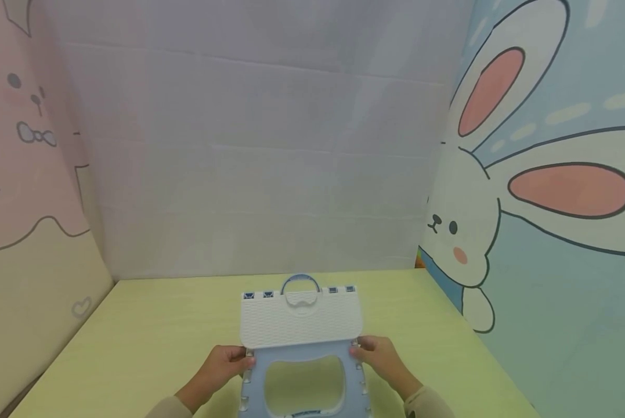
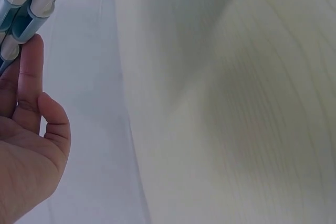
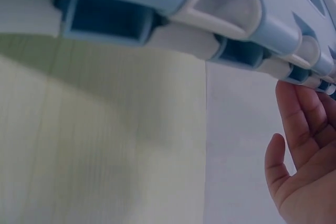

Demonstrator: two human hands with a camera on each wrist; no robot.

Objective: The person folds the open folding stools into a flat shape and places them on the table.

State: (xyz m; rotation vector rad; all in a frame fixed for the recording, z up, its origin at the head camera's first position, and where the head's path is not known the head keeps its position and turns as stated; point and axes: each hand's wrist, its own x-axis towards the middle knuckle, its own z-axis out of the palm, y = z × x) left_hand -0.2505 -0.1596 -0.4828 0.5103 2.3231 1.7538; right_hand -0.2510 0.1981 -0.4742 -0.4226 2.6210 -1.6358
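Note:
A folding step stool with a white textured top and a blue carry handle is at the front middle of the head view. Below the top hangs a light-blue panel with a large rounded opening. My left hand grips its left side just under the white top, thumb on the blue front. On the opposite side my right hand holds it the same way. Both wrist views show fingers under the blue and white hinged edge, above the tabletop.
A pale yellow wood-grain table lies under the stool. White cloth hangs behind its back edge. Cartoon-printed sheets flank it, a pink and cream one on the left and a blue rabbit one on the right.

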